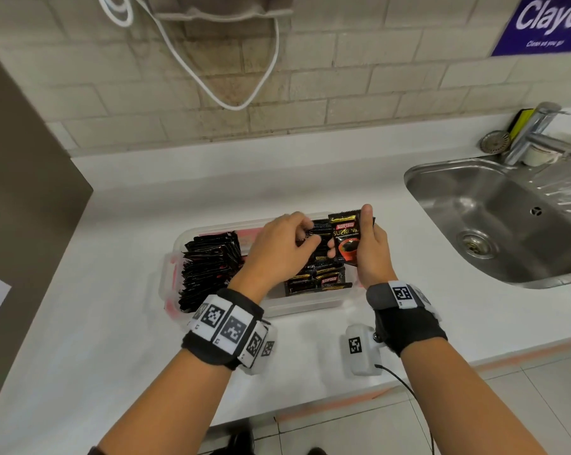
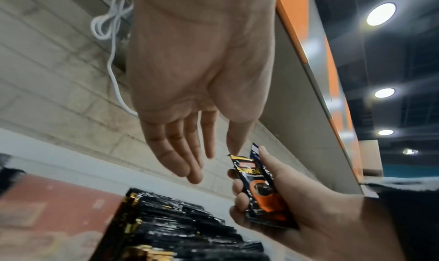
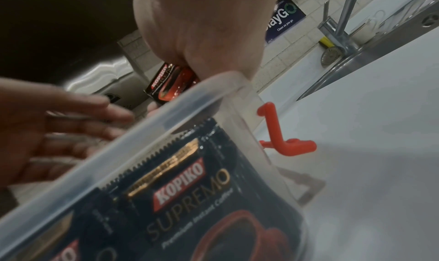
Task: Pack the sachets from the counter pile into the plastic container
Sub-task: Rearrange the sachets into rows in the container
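Right grip [image 1: 371,247] clasps upright sachet [image 1: 346,239] over plastic container [image 1: 310,307], ready for slotting, I judge; left grip [image 1: 277,247] released, fingers hovering over packed sachets [image 1: 317,277].

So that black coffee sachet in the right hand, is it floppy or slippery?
The sachet probably flexes yet holds shape: it stands upright in the right hand. Its glossy film looks slippery. Likely light, since fingers alone grip it.
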Demonstrator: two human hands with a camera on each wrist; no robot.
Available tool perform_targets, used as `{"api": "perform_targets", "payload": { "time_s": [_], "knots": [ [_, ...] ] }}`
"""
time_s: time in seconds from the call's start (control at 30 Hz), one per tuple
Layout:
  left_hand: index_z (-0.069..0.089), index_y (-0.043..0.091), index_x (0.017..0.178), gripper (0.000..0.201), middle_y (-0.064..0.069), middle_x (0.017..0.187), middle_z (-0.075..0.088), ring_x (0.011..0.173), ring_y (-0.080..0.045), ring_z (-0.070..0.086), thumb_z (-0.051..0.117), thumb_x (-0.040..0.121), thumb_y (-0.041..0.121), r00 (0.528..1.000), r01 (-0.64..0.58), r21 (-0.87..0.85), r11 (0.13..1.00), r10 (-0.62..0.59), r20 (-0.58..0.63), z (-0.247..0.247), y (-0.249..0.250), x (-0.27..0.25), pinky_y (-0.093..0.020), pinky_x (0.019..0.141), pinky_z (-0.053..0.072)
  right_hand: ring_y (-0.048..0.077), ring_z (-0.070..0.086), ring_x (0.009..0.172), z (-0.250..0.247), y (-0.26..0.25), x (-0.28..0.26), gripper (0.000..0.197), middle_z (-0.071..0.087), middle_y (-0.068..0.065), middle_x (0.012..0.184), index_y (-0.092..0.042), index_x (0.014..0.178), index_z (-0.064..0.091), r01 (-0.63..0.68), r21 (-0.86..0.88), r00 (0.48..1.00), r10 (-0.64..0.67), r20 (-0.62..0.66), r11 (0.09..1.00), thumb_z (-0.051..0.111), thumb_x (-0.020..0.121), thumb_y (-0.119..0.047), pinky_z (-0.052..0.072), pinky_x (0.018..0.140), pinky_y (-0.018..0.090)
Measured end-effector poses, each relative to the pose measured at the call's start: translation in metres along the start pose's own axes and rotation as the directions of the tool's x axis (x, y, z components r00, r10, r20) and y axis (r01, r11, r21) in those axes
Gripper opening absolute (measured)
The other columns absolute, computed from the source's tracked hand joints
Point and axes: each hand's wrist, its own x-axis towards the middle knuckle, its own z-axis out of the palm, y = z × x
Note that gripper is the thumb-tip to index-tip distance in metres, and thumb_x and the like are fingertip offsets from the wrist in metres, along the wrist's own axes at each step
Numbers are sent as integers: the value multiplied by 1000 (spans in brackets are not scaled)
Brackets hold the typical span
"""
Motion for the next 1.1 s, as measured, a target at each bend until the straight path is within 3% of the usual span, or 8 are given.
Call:
{"api": "perform_targets", "payload": {
  "time_s": [0.1,0.17,0.23,0.3,0.43,0.53,0.73,1.1],
  "knots": [
    [59,21,132,35,7,112,61,75,-3,60,63,98,30,997,-61,-121,991,53,-64,10,13,11,-18,76,51,27,71,62,0,0,-1,71,73,16,73,-11,91,73,1,-34,1000,-1,4,999,31,98,-69,56,58,27],
    [63,20,124,28,10,101,62,67,6,62,66,97,25,994,-71,-201,977,53,-93,17,17,17,-6,63,45,28,73,66,0,-2,-2,66,73,16,74,-17,85,74,2,-44,1000,-2,6,999,32,99,-66,55,59,25],
    [68,19,113,19,13,88,63,65,13,60,70,94,19,993,-49,-272,961,18,-118,21,19,22,-2,60,43,29,73,67,0,-3,-3,64,73,17,74,-20,83,75,1,-50,1000,0,12,999,33,100,-65,55,59,25],
    [69,18,107,16,12,82,64,63,7,63,72,91,16,991,0,-346,938,-46,-125,21,18,25,-7,63,48,29,73,66,0,-2,-2,66,73,17,74,-18,85,75,2,-60,1000,-1,16,998,33,100,-65,57,59,27],
    [69,13,107,19,0,85,69,74,-18,73,75,89,11,991,81,-518,852,-122,-45,13,16,22,-34,79,61,28,75,82,-1,1,1,65,76,13,85,-11,95,73,10,-81,999,-13,-32,997,32,102,-62,60,75,39],
    [69,12,106,21,-4,88,67,74,-20,73,76,87,6,993,90,-605,791,-117,-5,3,8,15,-31,77,62,23,75,90,-1,2,0,62,77,9,92,-16,96,74,12,-31,998,-14,-63,999,33,101,-62,60,75,34],
    [67,18,101,19,-4,87,65,75,-22,71,77,87,8,999,39,-523,851,-41,8,1,-8,2,-30,77,61,24,75,87,-2,4,3,60,76,8,88,-21,94,73,-16,51,993,22,-115,999,34,98,-66,57,69,29],
    [62,29,90,24,-1,84,66,68,-3,55,78,84,12,991,-14,-267,964,50,126,34,-13,-6,-11,65,47,30,71,74,-1,5,5,61,72,16,81,-14,95,71,-9,130,996,20,-82,991,35,99,-64,58,73,37]
  ]
}}
